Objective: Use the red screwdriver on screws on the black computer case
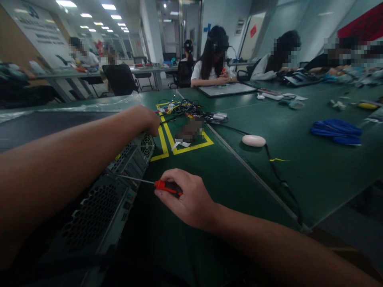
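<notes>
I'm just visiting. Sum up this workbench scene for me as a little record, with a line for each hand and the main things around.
Right hand: gripping a red-and-black screwdriver
Screwdriver: shaft pointed at the computer case; tip contact unclear
Left hand: at the case's far end, near a round fan grille; fingers mostly hidden
Table: green, with yellow tape
Beyond the case: tangled cables
Further right: pale oval object, blue bundle

On the green surface (pixel 254 183) I see one pale oval object (pixel 253 140) (a black cable (pixel 275 172) shows at both sides), and to its right lies a blue bundle (pixel 336 130).
</notes>
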`<action>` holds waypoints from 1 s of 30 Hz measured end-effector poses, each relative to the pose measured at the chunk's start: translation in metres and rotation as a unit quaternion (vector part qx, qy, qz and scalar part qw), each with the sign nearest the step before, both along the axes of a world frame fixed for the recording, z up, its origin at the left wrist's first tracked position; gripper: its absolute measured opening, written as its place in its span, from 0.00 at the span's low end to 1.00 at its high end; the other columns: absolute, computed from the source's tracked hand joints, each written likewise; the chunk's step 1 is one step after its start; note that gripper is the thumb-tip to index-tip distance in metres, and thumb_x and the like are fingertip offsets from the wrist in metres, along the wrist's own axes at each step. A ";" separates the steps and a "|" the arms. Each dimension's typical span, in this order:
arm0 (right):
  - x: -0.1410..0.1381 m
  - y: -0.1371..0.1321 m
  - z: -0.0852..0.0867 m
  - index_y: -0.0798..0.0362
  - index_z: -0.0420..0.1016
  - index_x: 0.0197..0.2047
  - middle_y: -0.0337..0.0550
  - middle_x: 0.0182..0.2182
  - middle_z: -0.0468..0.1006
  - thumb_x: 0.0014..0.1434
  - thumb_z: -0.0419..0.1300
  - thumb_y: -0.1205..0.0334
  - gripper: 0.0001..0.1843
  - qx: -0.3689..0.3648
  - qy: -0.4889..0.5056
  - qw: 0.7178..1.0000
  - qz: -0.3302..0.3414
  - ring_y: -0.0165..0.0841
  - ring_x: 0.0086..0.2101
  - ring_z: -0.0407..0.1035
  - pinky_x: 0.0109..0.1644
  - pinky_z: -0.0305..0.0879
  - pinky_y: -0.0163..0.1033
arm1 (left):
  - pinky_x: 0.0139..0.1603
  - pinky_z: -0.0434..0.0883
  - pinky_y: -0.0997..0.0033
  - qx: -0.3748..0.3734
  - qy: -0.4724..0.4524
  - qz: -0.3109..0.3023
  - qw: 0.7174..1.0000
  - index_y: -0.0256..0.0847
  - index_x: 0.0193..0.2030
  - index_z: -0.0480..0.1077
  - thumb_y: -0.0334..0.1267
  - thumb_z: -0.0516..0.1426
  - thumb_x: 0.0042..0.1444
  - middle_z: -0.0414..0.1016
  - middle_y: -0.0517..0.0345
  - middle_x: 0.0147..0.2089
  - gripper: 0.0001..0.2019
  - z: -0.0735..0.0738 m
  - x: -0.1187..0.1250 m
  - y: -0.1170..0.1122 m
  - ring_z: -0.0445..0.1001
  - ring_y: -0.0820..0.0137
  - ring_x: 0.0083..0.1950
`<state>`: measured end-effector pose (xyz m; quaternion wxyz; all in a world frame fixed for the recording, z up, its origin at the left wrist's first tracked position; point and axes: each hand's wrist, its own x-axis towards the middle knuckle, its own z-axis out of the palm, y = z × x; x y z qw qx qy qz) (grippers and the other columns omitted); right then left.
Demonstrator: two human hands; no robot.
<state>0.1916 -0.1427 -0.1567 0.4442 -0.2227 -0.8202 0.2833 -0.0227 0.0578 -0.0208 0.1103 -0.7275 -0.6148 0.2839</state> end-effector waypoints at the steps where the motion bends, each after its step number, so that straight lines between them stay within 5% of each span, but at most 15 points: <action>1: 0.000 0.000 0.000 0.47 0.85 0.58 0.46 0.50 0.94 0.87 0.72 0.51 0.09 0.001 0.001 1.000 -0.001 0.40 0.45 0.88 0.56 0.86 0.45 | 0.66 0.84 0.51 -0.005 0.003 0.005 1.000 0.39 0.70 0.95 0.47 0.72 0.68 0.98 0.37 0.56 0.28 0.000 0.000 0.001 0.91 0.41 0.64; 11: -0.002 0.001 -0.002 0.48 0.86 0.58 0.47 0.50 0.95 0.88 0.73 0.50 0.10 0.019 0.012 1.000 -0.012 0.40 0.45 0.89 0.55 0.87 0.45 | 0.60 0.85 0.51 0.010 -0.018 -0.011 1.000 0.45 0.63 0.98 0.50 0.75 0.62 0.98 0.38 0.48 0.25 -0.012 -0.014 0.019 0.93 0.39 0.58; 20: -0.001 0.000 0.000 0.51 0.90 0.58 0.48 0.47 0.95 0.89 0.72 0.48 0.14 0.041 0.021 0.999 -0.021 0.39 0.42 0.87 0.52 0.85 0.44 | 0.65 0.87 0.44 -0.007 -0.007 0.014 1.000 0.41 0.68 0.96 0.47 0.73 0.65 0.98 0.33 0.56 0.27 -0.003 -0.003 0.007 0.93 0.35 0.60; 25: 0.000 0.000 -0.001 0.51 0.91 0.57 0.48 0.47 0.95 0.90 0.68 0.55 0.11 0.037 0.012 0.999 -0.006 0.38 0.42 0.87 0.52 0.85 0.42 | 0.66 0.85 0.43 -0.008 0.003 0.011 1.000 0.37 0.71 0.95 0.46 0.72 0.66 0.97 0.28 0.61 0.30 -0.004 -0.001 0.008 0.93 0.33 0.63; 30: -0.003 0.000 -0.005 0.50 0.87 0.64 0.47 0.52 0.96 0.83 0.77 0.54 0.14 0.017 0.033 0.999 -0.001 0.39 0.45 0.90 0.54 0.88 0.43 | 0.66 0.84 0.49 -0.010 -0.027 0.016 0.999 0.46 0.67 0.97 0.49 0.74 0.62 0.98 0.37 0.56 0.27 -0.009 -0.010 0.017 0.91 0.36 0.66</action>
